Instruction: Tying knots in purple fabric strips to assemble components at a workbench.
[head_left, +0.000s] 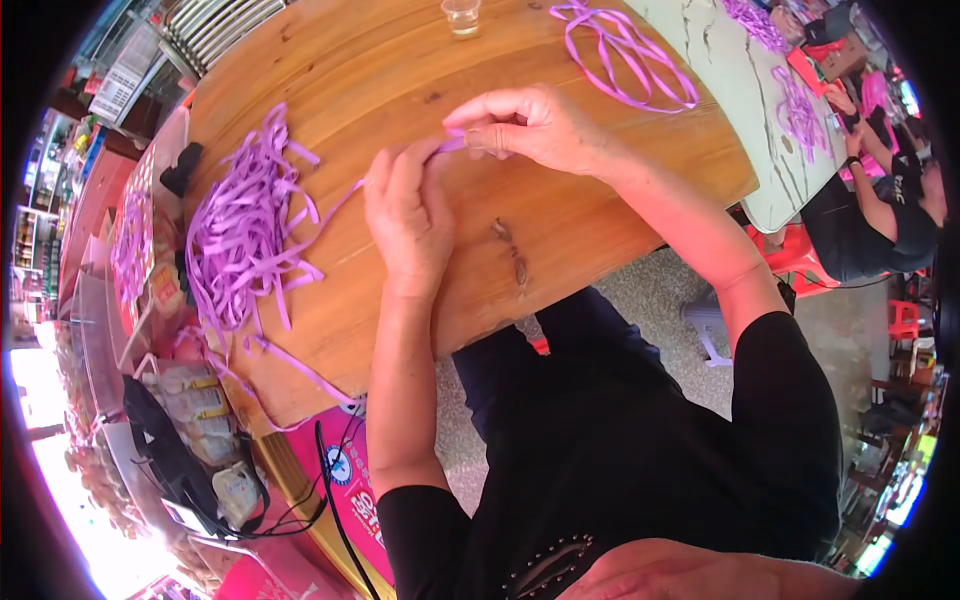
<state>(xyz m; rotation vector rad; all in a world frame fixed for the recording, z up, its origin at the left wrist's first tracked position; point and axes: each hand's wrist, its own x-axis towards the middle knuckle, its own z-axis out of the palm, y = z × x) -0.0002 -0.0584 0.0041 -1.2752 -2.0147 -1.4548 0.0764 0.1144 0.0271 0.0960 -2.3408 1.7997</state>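
Both hands meet over the wooden table (560,220) around one purple ribbon (452,143). My left hand (408,215) is closed with the ribbon running through its bent fingers. A strand trails from it leftward to a big tangled heap of purple ribbons (250,225) on the table's left side. My right hand (525,130) pinches the ribbon's other part between thumb and fingers, just right of the left hand. The exact end of the ribbon is hidden by the fingers.
Loops of purple ribbon (625,60) lie at the table's far right. Near the far edge stands a clear plastic cup (461,17). A white marbled table (720,90) adjoins on the right, where another person (880,220) sits. Some ribbon hangs over the near left edge.
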